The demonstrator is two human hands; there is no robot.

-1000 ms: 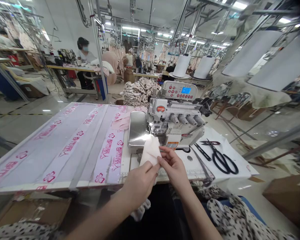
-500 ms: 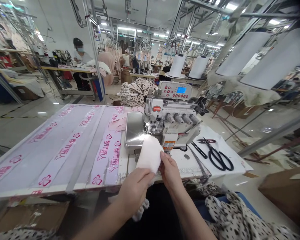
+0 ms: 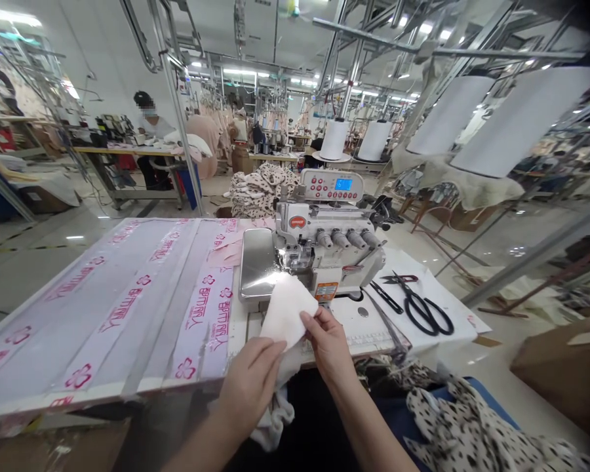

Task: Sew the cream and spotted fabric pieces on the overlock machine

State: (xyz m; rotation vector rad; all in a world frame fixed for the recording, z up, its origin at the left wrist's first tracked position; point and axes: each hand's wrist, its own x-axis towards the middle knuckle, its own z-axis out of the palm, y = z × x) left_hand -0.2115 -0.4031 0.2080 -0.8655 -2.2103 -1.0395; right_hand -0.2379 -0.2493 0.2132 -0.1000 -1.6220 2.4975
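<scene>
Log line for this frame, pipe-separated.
left hand: holds white fabric piece, lower edge | right hand: pinches its right edge | fabric top: at sewing machine | scissors: right of machine

One camera, worn on the person's head, looks forward and down over the table [image 3: 128,308] at the sewing machine [image 3: 324,249] (wide lens, edges bowed). Nearest it, low in frame, the left hand [image 3: 250,383] and right hand [image 3: 327,344] pinch a white cloth [image 3: 288,311]; the hall lies far behind.
</scene>
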